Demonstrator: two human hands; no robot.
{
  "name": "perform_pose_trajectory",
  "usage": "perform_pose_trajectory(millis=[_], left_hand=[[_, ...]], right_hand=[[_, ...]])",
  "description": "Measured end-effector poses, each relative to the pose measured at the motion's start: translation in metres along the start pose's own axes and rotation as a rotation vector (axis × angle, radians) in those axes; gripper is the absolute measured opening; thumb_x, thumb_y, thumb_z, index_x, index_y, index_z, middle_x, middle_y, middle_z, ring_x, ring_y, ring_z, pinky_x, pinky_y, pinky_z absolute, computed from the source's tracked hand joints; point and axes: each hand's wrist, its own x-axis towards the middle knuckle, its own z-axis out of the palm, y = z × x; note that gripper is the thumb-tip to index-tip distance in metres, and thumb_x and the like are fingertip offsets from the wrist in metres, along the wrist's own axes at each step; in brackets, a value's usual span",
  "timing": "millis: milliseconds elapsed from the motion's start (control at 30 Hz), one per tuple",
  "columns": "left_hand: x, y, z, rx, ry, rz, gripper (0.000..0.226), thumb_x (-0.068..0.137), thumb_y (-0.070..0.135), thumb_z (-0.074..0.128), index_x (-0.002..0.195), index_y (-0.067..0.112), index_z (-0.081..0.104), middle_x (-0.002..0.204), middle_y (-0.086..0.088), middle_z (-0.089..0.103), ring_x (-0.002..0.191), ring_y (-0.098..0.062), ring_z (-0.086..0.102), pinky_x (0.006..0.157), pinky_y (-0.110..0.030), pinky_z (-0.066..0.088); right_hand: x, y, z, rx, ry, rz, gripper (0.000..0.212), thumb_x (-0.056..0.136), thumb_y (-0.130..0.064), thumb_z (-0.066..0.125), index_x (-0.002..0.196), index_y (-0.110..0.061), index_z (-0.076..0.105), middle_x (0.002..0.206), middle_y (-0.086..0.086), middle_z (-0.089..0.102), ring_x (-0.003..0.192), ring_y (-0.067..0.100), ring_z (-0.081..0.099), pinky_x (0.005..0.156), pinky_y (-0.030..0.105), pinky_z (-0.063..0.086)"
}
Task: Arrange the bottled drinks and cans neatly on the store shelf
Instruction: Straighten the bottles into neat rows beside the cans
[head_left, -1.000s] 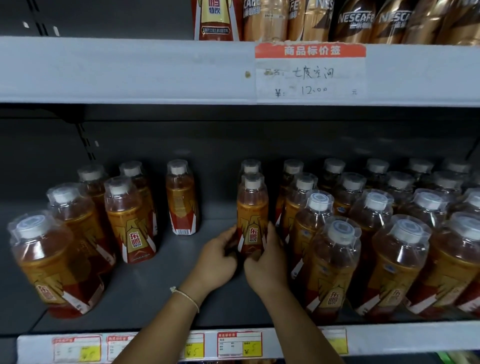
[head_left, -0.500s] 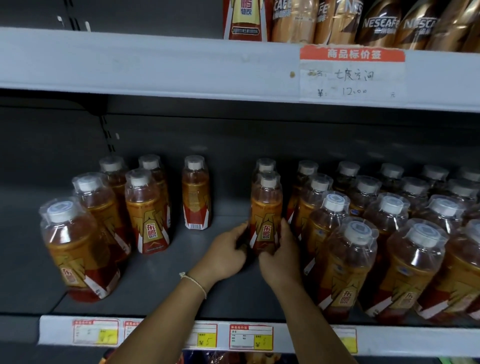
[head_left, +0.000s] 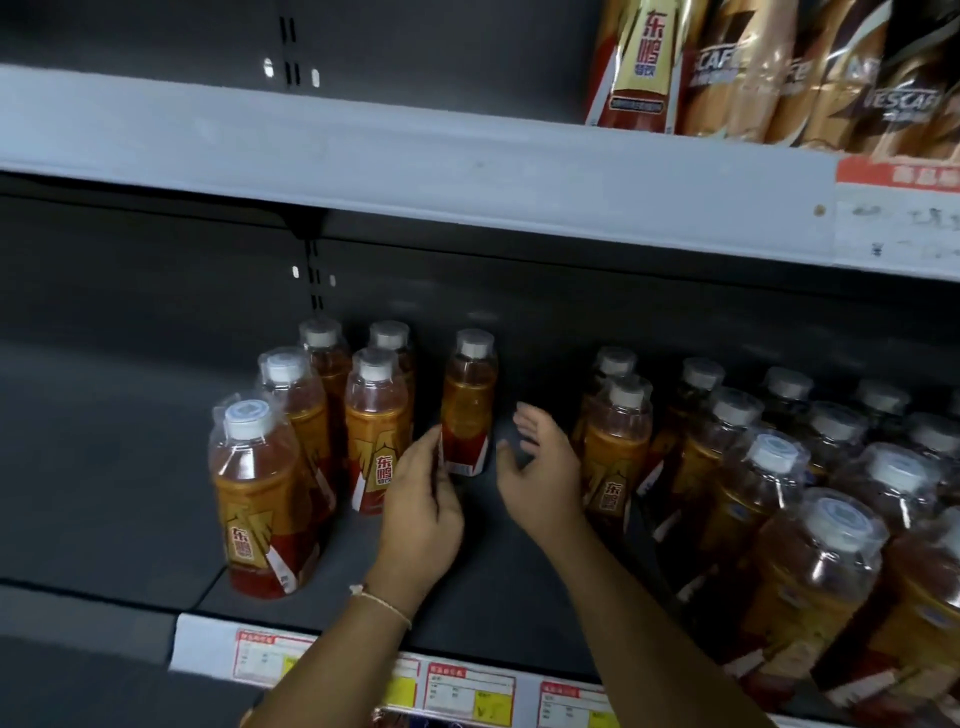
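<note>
东鹏 on bottle label (head_left: 385, 470), NESCAFE on upper bottles (head_left: 901, 104)

**Stock count on the drinks shelves**

Two shelves (head_left: 415, 171) show, one above the other. On the lower shelf, six orange drink bottles stand to the left: a cluster of five (head_left: 376, 431) and one single bottle (head_left: 467, 405) just beside it. To the right stands a packed block of the same bottles (head_left: 737, 467); at least fourteen white caps can be counted there, but the block runs past the frame edge, so the full number cannot be told. On the upper shelf stand one red-and-gold bottle (head_left: 641, 67) and at least four brown coffee bottles (head_left: 810, 78). Four price tags (head_left: 470, 693) line the lower edge, one larger tag (head_left: 898, 218) the upper. Two hands, left (head_left: 421, 512) and right (head_left: 540, 467), reach in.
</note>
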Motion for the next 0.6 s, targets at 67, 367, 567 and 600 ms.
perform_pose_trajectory(millis=[67,367,567,600], left_hand=[[-0.003,-0.003,0.001,-0.047,0.020,0.008,0.051,0.092,-0.006,0.049,0.142,0.000,0.042,0.142,-0.013,0.049,0.133,-0.024,0.046,0.112,-0.047,0.038],[0.001,-0.008,-0.001,-0.197,0.093,0.067,0.057,0.086,-0.003,0.040,0.144,-0.003,0.038,0.147,-0.012,0.044,0.138,-0.021,0.041,0.115,-0.040,0.034],[0.003,-0.007,-0.001,-0.231,0.091,0.087,0.049,0.094,0.004,0.041,0.143,-0.002,0.040,0.145,-0.008,0.044,0.137,-0.010,0.037,0.113,-0.014,0.026],[0.003,-0.007,-0.001,-0.237,0.093,0.082,0.048,0.096,0.007,0.041,0.143,-0.001,0.040,0.145,-0.007,0.044,0.137,-0.008,0.037,0.112,-0.012,0.026]], right_hand=[[0.018,0.002,0.016,0.010,-0.118,0.143,0.063,0.087,-0.013,0.074,0.144,-0.012,0.047,0.137,0.007,0.057,0.128,0.019,0.054,0.109,0.040,0.046],[0.056,0.014,0.050,0.076,-0.229,0.275,0.035,0.067,-0.019,0.091,0.087,-0.033,0.066,0.084,-0.015,0.073,0.079,-0.001,0.071,0.084,0.035,0.060],[0.046,0.007,0.039,0.033,-0.162,0.278,0.045,0.059,-0.027,0.092,0.098,-0.017,0.071,0.090,-0.001,0.075,0.084,0.009,0.073,0.078,0.032,0.061],[0.041,0.004,0.036,0.005,-0.140,0.286,0.056,0.056,-0.030,0.092,0.104,-0.015,0.068,0.095,-0.001,0.074,0.087,0.010,0.072,0.079,0.032,0.060]])
